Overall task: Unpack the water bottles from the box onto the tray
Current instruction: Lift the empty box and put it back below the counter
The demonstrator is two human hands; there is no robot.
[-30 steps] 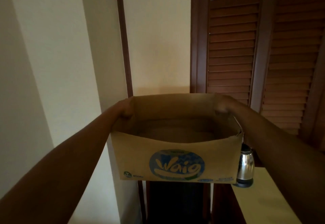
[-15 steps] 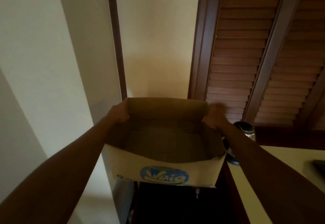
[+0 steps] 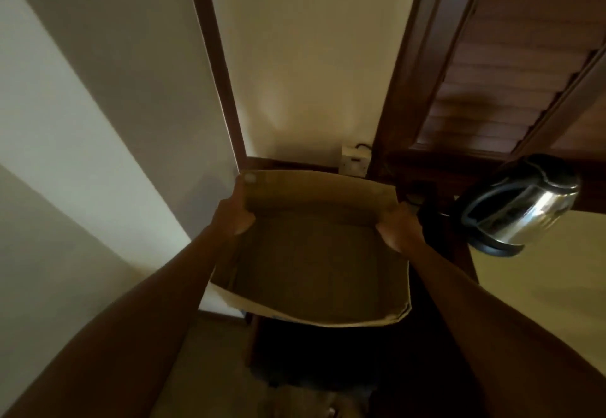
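We hold the open brown cardboard box (image 3: pixel 314 253) in the middle of the frame, one hand at each far corner. Our left hand (image 3: pixel 234 214) wraps the far-left corner with the thumb inside the wall, and our right hand (image 3: pixel 398 230) does the same at the far-right corner; each grip is clamped on the box wall. Holding at opposite corners keeps the floppy walls from folding and lets us carry the box level with its mouth up.

The inside of the box shows only bare cardboard floor; we see no water bottles in it, and neither bottles nor a tray appear anywhere in the frame. We judge that the unpacking is likely done and the empty box is being put away, toward the dark gap beside the pale table (image 3: pixel 541 286) at the right. A shiny steel electric kettle (image 3: pixel 521 208) stands at the table's far edge, just beside our right hand, so that side needs care.
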